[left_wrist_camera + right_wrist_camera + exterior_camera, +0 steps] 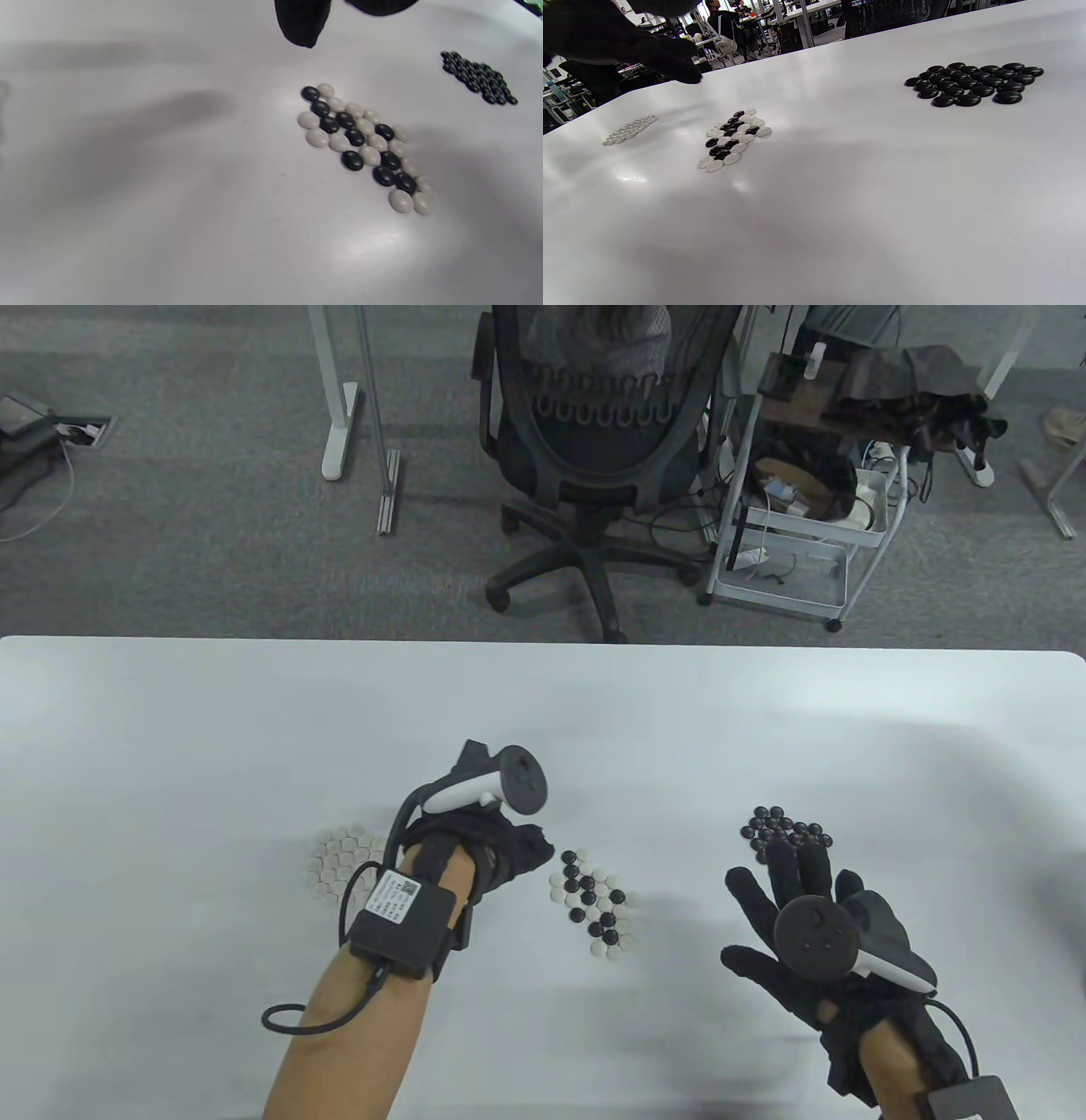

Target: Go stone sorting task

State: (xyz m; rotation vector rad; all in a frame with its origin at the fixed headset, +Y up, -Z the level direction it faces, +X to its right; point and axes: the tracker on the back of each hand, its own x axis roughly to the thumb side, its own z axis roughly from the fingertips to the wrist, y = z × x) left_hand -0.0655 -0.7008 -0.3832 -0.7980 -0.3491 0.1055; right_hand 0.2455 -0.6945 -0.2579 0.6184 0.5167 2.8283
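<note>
A mixed pile of black and white stones (pixel 594 902) (pixel 362 144) (pixel 734 137) lies mid-table. A pile of white stones (pixel 338 863) (pixel 630 129) sits to its left and a pile of black stones (pixel 786 830) (pixel 477 76) (pixel 971 82) to its right. My left hand (pixel 524 848) hovers between the white pile and the mixed pile, fingers loosely curled towards the mixed pile. No stone shows in it, and one fingertip (pixel 302 25) hangs above the mixed stones. My right hand (pixel 785 886) is spread flat just in front of the black pile, holding nothing.
The white table (pixel 170 746) ends at its far edge, with an office chair (pixel 585 449) and a wire cart (pixel 797 526) on the floor beyond. A cable (pixel 293 1022) hangs from my left forearm.
</note>
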